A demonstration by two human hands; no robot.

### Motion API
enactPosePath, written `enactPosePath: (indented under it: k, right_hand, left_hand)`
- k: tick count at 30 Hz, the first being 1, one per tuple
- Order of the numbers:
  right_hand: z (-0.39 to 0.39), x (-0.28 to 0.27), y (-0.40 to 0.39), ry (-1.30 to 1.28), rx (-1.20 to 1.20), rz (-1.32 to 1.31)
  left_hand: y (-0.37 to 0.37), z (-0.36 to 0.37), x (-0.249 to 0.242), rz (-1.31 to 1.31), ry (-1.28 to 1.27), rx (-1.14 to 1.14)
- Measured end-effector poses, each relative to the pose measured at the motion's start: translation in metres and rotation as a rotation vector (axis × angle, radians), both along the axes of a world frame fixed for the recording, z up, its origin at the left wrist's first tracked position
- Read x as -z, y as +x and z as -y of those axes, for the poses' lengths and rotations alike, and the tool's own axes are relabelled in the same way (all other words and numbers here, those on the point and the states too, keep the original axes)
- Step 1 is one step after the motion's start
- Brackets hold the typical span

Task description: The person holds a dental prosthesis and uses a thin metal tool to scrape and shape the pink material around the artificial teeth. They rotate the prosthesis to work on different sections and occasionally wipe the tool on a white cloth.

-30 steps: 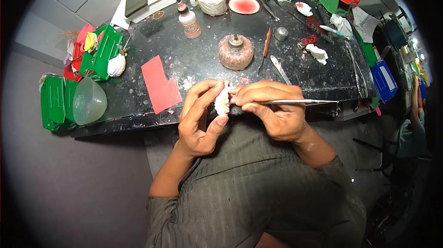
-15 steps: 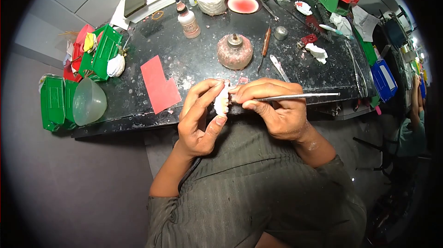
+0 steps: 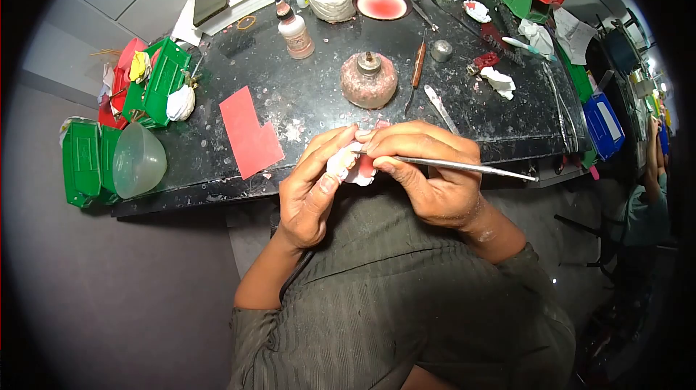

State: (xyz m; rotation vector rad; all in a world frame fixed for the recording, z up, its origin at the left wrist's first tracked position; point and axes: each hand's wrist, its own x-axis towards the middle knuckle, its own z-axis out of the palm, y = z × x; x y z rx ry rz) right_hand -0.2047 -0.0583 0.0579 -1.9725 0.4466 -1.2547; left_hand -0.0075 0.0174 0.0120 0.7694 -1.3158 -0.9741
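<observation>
Between the fingers and thumb of my left hand is a white dental model with tooth shapes and a pink inner area. My right hand is closed round a thin metal tool, whose handle points out to the right. The tool's working end is at the model, partly hidden by my fingers. Both hands are close together over the table's front edge. A red wax sheet with a notch cut from it lies left of my hands. Beyond them stands a round glass burner.
On the black table are a bottle, a red dish, a brown-handled tool and a small knife. Green bins and a translucent bowl sit left. A person is at far right.
The model has turned in my left hand, so its pink inner side now shows. The outer end of the metal tool has dipped lower.
</observation>
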Motion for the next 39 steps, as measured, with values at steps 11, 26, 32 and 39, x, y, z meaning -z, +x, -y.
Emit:
enactPosePath:
  k: [11,26,32,39]
  right_hand:
    - [-0.0006,-0.0009,0.0004,-0.073,-0.022,-0.037]
    - [0.0008,0.0017,0.0011,-0.060,-0.015,0.009]
    - [-0.0019,0.0013,0.0030,-0.099,-0.001,0.000]
    - [-0.0031,0.0026,0.0020,-0.102,0.008,-0.031]
  left_hand:
    - [0.0029,0.0022,0.0001,0.177,-0.101,-0.061]
    - [0.0053,0.0026,-0.0027,0.265,-0.168,-0.082]
    - [0.0056,0.0033,-0.0007,0.287,-0.197,-0.091]
    - [0.0041,0.0047,0.0009,0.328,-0.236,-0.142]
